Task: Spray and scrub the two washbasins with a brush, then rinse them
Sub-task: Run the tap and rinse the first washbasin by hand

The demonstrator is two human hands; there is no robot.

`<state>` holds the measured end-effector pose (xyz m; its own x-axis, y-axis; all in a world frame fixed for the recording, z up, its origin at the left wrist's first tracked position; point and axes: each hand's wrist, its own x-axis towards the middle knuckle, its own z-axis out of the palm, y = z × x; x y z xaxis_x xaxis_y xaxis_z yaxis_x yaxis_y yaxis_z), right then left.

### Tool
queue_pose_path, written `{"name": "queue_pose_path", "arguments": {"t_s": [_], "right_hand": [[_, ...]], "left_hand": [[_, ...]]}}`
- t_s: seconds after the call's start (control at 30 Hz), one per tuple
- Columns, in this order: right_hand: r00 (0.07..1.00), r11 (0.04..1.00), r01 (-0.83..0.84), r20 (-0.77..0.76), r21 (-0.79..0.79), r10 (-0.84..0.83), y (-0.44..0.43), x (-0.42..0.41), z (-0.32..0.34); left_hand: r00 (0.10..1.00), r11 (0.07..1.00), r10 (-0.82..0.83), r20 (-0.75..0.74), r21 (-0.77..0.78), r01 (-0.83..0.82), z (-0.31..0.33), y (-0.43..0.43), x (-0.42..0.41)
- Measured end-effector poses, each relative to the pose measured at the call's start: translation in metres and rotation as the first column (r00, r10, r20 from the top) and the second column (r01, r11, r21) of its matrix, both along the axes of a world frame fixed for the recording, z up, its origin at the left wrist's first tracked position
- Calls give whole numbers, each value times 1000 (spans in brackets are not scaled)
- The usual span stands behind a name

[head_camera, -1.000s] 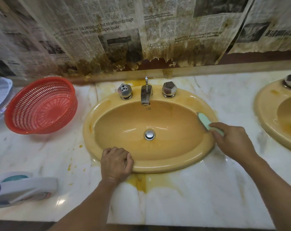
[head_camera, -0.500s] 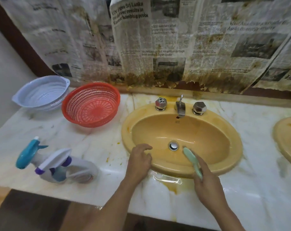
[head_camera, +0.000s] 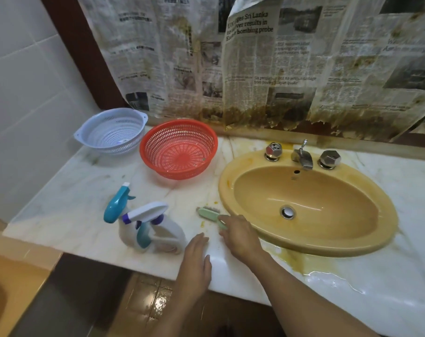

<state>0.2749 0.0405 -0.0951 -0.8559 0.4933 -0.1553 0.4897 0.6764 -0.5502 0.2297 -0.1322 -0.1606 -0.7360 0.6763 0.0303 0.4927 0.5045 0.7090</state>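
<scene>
Currently 1 washbasin (head_camera: 333, 190), 2 sprayers (head_camera: 158, 231), left hand (head_camera: 197, 255) flat, right hand (head_camera: 240, 237) gripping 1 brush (head_camera: 207, 213)

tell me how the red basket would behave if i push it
Probably light: the red basket is thin perforated plastic and holds nothing. It would likely slide easily on the smooth marble counter, and its rounded bowl may rock.

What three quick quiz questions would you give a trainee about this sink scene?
1. True or false: the brush lies on the countertop, outside the washbasin.
2. What is nearest the left hand? A red basket, B spray bottles, C faucet.
3. Fill in: the right hand holds the brush by its ____.
Key: 1 true; 2 B; 3 handle.
</scene>
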Motion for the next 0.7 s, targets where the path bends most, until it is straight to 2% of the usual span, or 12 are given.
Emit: {"name": "queue_pose_path", "arguments": {"t_s": [0.13,0.37,0.5,0.63,0.7], "right_hand": [[996,997,-75,45,14,74,0,-15,-9],[993,988,-114,-3,-106,115,11,-17,-12],[997,977,25,-71,-213,-41,33,-3,-3],[968,958,141,-167,-249,-185,67,16,15],[944,944,210,-199,-255,-264,88,29,21]], "left_hand": [[998,998,31,58,46,-33,2,-2,-2],[994,995,88,61,43,-91,1,3,0],[991,991,131,26,31,-132,6,12,0],[976,973,218,-4,76,-218,21,30,0],[976,975,208,-60,90,-202,23,43,-1]]}}
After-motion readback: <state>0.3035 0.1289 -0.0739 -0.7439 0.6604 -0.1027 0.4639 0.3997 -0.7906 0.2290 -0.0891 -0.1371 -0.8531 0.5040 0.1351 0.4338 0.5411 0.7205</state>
